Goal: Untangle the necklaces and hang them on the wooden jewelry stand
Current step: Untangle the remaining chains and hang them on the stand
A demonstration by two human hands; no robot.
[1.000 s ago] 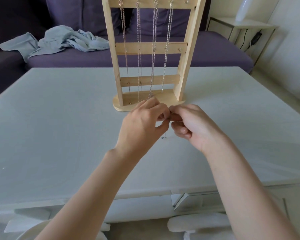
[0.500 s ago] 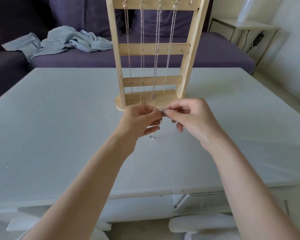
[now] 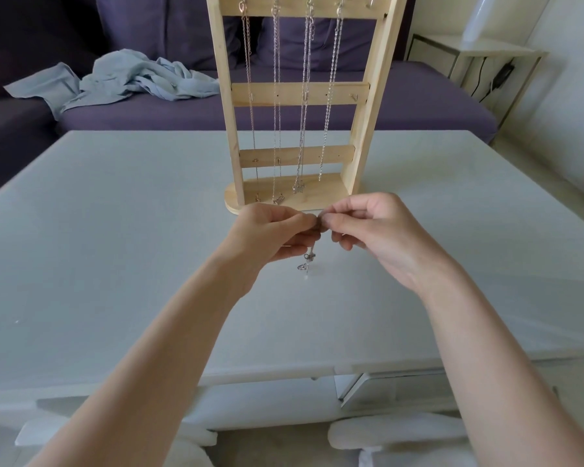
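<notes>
A wooden jewelry stand (image 3: 361,106) rises at the far middle of the white table (image 3: 115,264). Several silver necklaces (image 3: 304,96) hang from hooks on its top bar down to the base. Just in front of the stand's base, my left hand (image 3: 267,235) and my right hand (image 3: 381,234) meet fingertip to fingertip above the table. Both pinch one thin silver necklace (image 3: 305,262); its short end with a small pendant dangles below my left fingers. Most of that chain is hidden inside my hands.
A purple sofa (image 3: 402,106) runs behind the table, with a crumpled light blue cloth (image 3: 122,79) on its left seat. A small white side table (image 3: 469,59) with a black cable stands at the back right. White chair parts show below the table's near edge.
Both hands have lifted a little and drawn slightly apart at the wrists. The pendant end now hangs free below my left hand. The view has tilted down slightly.
</notes>
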